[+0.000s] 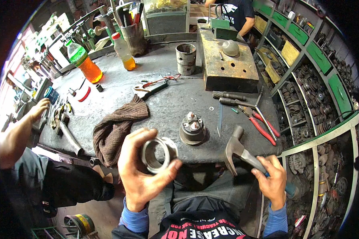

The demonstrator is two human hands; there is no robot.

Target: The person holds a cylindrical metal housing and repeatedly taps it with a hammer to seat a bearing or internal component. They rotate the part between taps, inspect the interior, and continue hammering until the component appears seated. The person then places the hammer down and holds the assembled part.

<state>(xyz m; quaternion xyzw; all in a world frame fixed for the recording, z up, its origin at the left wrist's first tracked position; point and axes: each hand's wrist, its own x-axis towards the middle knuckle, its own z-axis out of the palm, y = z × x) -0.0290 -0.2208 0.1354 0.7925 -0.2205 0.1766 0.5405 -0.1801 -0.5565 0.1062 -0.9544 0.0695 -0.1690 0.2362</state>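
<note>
the left hand (pixel 141 183) curls into a c, pinching a metal ring (pixel 171 150) between thumb and fingers, its hole facing up toward the wearer, above the near edge of the workbench (pixel 167 105). the ring looks to be stiff steel, dense for its size, perhaps slick if oily; the outer wall seems the surest hold, with fingertips kept off the rim. the right hand (pixel 272 179) is wrapped around the handle of a claw hammer (pixel 236 146), probably head-heavy, so a firm grip on the handle suits it. between them, farther in, a flanged metal part (pixel 192 130) stands upright on the bench; it looks rigid and weighty, best taken by its sides. a brown knit cloth (pixel 117 125), surely soft, lies to the left; red-handled pliers (pixel 262 129) lie right.
</note>
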